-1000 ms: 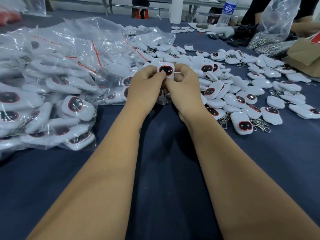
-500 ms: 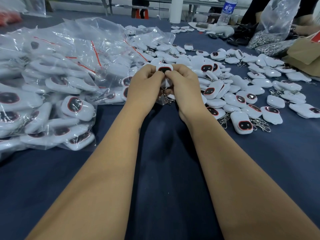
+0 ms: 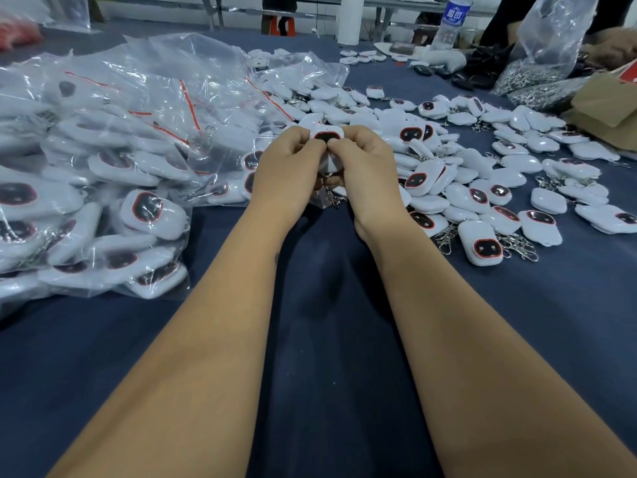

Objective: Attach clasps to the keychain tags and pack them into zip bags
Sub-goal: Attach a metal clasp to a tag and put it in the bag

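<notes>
My left hand and my right hand meet over the blue table and pinch one white keychain tag with a dark, red-rimmed face. The tag stands upright between my thumbs and fingers. A metal clasp hangs below my hands, with a bit of clear plastic around it. Whether the tag sits inside a zip bag I cannot tell. A heap of zip bags filled with tags lies to the left. Loose tags, many with clasps attached, spread to the right.
A clear bag of metal clasps and a brown cardboard box sit at the far right, by another person's arm. A water bottle stands at the back. Bare blue tabletop lies under my forearms.
The tag tipped back between my fingers, so less of its dark face shows than a second ago. My thumbs closed together over its front. Both arms stayed in place.
</notes>
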The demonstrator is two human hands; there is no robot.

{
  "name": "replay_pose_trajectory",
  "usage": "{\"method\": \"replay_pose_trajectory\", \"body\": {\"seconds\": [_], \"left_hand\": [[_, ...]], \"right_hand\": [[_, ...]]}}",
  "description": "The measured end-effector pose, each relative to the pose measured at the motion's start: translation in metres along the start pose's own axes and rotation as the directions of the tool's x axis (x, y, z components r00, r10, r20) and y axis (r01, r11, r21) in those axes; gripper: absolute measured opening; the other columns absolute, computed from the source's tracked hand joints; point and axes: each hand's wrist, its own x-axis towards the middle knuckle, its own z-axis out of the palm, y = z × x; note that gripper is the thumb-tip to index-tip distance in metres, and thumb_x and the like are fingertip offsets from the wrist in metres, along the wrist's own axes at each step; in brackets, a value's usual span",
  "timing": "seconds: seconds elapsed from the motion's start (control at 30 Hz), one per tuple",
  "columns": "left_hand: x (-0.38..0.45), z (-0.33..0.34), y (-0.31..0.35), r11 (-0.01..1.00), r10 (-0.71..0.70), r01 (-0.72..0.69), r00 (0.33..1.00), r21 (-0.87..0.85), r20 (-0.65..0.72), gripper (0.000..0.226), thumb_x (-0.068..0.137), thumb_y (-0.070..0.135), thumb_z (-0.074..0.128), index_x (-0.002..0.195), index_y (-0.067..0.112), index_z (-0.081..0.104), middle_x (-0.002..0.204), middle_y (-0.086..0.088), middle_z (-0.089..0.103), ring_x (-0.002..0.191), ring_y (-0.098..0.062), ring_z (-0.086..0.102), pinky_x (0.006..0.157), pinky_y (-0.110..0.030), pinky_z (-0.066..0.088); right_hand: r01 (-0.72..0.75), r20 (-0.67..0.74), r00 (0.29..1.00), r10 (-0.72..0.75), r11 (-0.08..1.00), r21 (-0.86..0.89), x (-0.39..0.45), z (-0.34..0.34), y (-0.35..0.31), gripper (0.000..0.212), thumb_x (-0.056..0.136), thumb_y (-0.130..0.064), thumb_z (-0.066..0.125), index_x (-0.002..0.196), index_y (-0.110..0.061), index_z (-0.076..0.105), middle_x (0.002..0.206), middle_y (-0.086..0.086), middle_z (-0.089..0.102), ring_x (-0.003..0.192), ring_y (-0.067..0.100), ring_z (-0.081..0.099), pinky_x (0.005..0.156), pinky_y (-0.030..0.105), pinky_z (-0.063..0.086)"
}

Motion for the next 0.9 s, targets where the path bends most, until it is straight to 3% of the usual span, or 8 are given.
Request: {"method": "replay_pose_trajectory", "body": {"seconds": [0.13, 0.3, 0.4, 0.5, 0.63, 0.77, 0.83, 0.9], "left_hand": [[-0.002, 0.000, 0.001, 1.000, 0.016, -0.016, 1.000, 0.007, 0.008, 0.014, 0.093, 0.021, 0.056, 0.079, 0.018, 0.056, 0.066, 0.005, 0.057, 0.054, -0.010, 0.051, 0.049, -0.024, 0.046], [-0.004, 0.000, 0.003, 0.997, 0.045, -0.045, 0.999, 0.055, 0.011, 0.016, 0.094, 0.020, 0.055, 0.094, 0.005, 0.059, 0.079, -0.008, 0.059, 0.065, -0.019, 0.052, 0.060, -0.037, 0.051], [-0.005, -0.001, 0.006, 0.995, 0.046, -0.049, 0.998, 0.085, 0.034, 0.013, 0.097, 0.022, 0.054, 0.090, 0.017, 0.064, 0.077, 0.000, 0.063, 0.053, -0.011, 0.053, 0.050, -0.024, 0.047], [-0.001, -0.007, 0.014, 0.994, -0.079, 0.077, 0.996, -0.079, -0.031, 0.013, 0.095, 0.023, 0.051, 0.094, 0.021, 0.063, 0.075, 0.000, 0.065, 0.040, -0.013, 0.049, 0.040, -0.018, 0.036], [0.006, -0.019, 0.019, 0.956, -0.161, 0.137, 0.984, -0.261, -0.074, 0.015, 0.094, 0.020, 0.049, 0.102, 0.017, 0.061, 0.069, -0.004, 0.070, 0.035, -0.012, 0.043, 0.038, -0.016, 0.030], [0.005, -0.018, 0.012, 0.999, -0.033, 0.030, 0.998, -0.041, -0.055, 0.020, 0.088, 0.019, 0.065, 0.107, 0.022, 0.062, 0.081, 0.000, 0.067, 0.042, -0.006, 0.049, 0.042, -0.015, 0.036], [0.005, -0.015, 0.008, 0.999, 0.022, -0.019, 0.998, 0.041, -0.056, 0.032, 0.084, 0.013, 0.069, 0.115, 0.018, 0.062, 0.077, 0.003, 0.064, 0.049, -0.003, 0.054, 0.052, -0.018, 0.043], [0.006, -0.015, 0.006, 0.995, 0.076, -0.070, 0.994, 0.069, -0.081, 0.031, 0.082, 0.007, 0.069, 0.112, 0.016, 0.064, 0.068, 0.007, 0.062, 0.054, -0.003, 0.057, 0.061, -0.025, 0.049]], "right_hand": [[0.003, 0.006, 1.000, -0.004, 1.000, 0.024, -0.001, 0.000, -0.002, 0.016, 0.089, -0.004, 0.053, 0.084, -0.015, 0.063, 0.065, -0.001, 0.068, 0.062, 0.012, 0.064, 0.052, 0.022, 0.048], [-0.013, 0.008, 1.000, 0.013, 1.000, 0.014, -0.001, 0.000, -0.002, 0.020, 0.087, -0.003, 0.052, 0.078, -0.018, 0.062, 0.071, 0.005, 0.067, 0.063, 0.016, 0.061, 0.061, 0.031, 0.051], [-0.011, -0.037, 0.999, 0.011, 1.000, 0.014, -0.001, 0.000, -0.002, 0.016, 0.089, -0.005, 0.054, 0.082, -0.016, 0.062, 0.074, 0.004, 0.066, 0.070, 0.017, 0.062, 0.067, 0.036, 0.054], [0.014, -0.142, 0.990, -0.007, 0.999, 0.049, 0.001, 0.000, -0.004, 0.014, 0.091, -0.008, 0.057, 0.081, -0.018, 0.059, 0.074, 0.000, 0.061, 0.076, 0.018, 0.059, 0.084, 0.050, 0.053], [-0.027, -0.170, 0.982, 0.083, 0.950, 0.312, 0.005, -0.003, -0.007, 0.015, 0.097, -0.003, 0.050, 0.086, -0.013, 0.053, 0.084, 0.006, 0.060, 0.059, 0.009, 0.064, 0.076, 0.034, 0.059], [-0.083, -0.046, 0.991, 0.127, 0.840, 0.536, 0.002, 0.000, -0.010, 0.012, 0.100, 0.002, 0.044, 0.092, -0.007, 0.046, 0.088, 0.014, 0.063, 0.082, 0.026, 0.068, 0.091, 0.042, 0.057], [-0.100, -0.012, 0.992, 0.125, 0.845, 0.526, -0.001, 0.002, -0.010, 0.012, 0.101, 0.003, 0.043, 0.094, -0.007, 0.045, 0.090, 0.016, 0.063, 0.091, 0.031, 0.067, 0.096, 0.045, 0.054], [-0.092, -0.015, 0.994, 0.112, 0.881, 0.464, -0.002, 0.004, -0.010, 0.009, 0.100, 0.002, 0.044, 0.096, -0.006, 0.046, 0.094, 0.017, 0.063, 0.084, 0.025, 0.070, 0.094, 0.042, 0.056]]}}
